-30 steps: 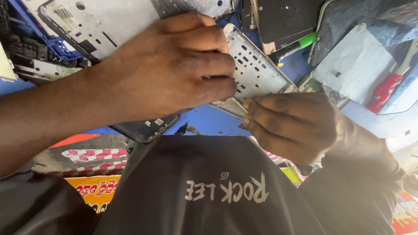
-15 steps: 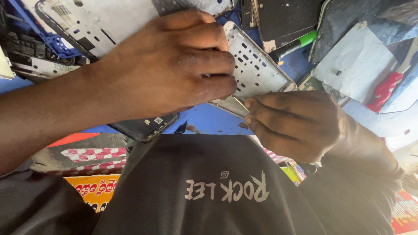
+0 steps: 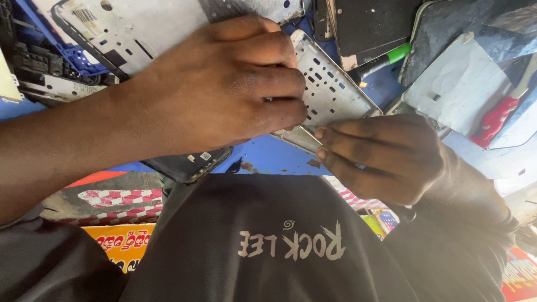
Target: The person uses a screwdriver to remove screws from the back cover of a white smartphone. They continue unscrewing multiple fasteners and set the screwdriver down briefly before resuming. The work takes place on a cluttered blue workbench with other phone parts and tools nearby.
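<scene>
Working at the near edge of a perforated metal phone mid-frame [image 3: 330,92], which lies on the blue tabletop [image 3: 263,156] at scene centre; the step in hand is judged to be a prying or lifting of something thin off that edge.

- Left hand [image 3: 224,95]: laid flat over the frame's left part, fingers curled down and closed on it, pressing it in place. A dark phone body [image 3: 187,165] is seen just under the wrist; whether it is touched cannot be told.
- Right hand [image 3: 380,156]: fingers narrowed to a pinch, fingertips [image 3: 320,134] set against the frame's near right corner. What is pinched is too small to be made out.
- Next move, as judged: a steady, small pull at the corner is called for, with the frame kept pinned so it is not bent.
- Around: a green-capped marker [image 3: 386,59] far of the frame, a red-handled tool [image 3: 495,120] well to the right, other phone backs far left.
</scene>
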Available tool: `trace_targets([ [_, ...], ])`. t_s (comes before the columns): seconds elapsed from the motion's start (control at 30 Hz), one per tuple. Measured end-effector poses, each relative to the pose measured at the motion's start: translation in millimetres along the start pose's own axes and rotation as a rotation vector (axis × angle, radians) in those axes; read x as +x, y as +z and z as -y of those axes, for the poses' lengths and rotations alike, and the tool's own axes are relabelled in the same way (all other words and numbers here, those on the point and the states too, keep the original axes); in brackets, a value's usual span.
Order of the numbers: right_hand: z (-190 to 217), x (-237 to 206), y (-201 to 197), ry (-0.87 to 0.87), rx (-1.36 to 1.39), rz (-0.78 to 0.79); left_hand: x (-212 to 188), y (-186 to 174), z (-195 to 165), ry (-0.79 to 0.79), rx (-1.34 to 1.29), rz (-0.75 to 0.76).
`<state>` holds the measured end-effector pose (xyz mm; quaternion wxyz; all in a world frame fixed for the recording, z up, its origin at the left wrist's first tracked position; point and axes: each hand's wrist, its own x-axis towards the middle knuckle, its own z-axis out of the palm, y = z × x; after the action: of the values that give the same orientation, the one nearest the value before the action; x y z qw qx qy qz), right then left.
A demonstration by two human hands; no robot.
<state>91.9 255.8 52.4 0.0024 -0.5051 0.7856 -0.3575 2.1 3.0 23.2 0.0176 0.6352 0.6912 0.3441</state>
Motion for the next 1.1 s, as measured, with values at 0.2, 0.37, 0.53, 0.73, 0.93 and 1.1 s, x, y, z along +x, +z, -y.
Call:
trace_targets([
  [0.2, 2.7, 0.1, 0.0, 0.026, 0.005, 0.013, -0.2, -1.1, 0.3, -0.002, 0.009, 0.024],
  [0.37, -2.8, 0.9, 0.1, -0.011, 0.008, -0.021, 0.3, -1.1, -0.8, -0.007, -0.012, -0.003],
  [0.53, -6.0, 3.3, 2.1, -0.028, 0.037, -0.042, 0.3, -0.5, 0.7, 0.001, 0.022, 0.015],
  [0.73, -3.2, 3.3, 0.4, 0.008, 0.037, -0.018, 0.0, -0.6, -0.2, -0.004, 0.018, 0.006],
  [0.93, -2.2, 3.0, 0.5, 0.023, 0.023, -0.026, 0.6, -0.5, -0.3, -0.006, 0.032, 0.006],
  [1.1, -2.4, 3.9, 0.0, 0.009, 0.021, -0.013, 0.2, -0.4, -0.4, -0.006, 0.025, 0.004],
])
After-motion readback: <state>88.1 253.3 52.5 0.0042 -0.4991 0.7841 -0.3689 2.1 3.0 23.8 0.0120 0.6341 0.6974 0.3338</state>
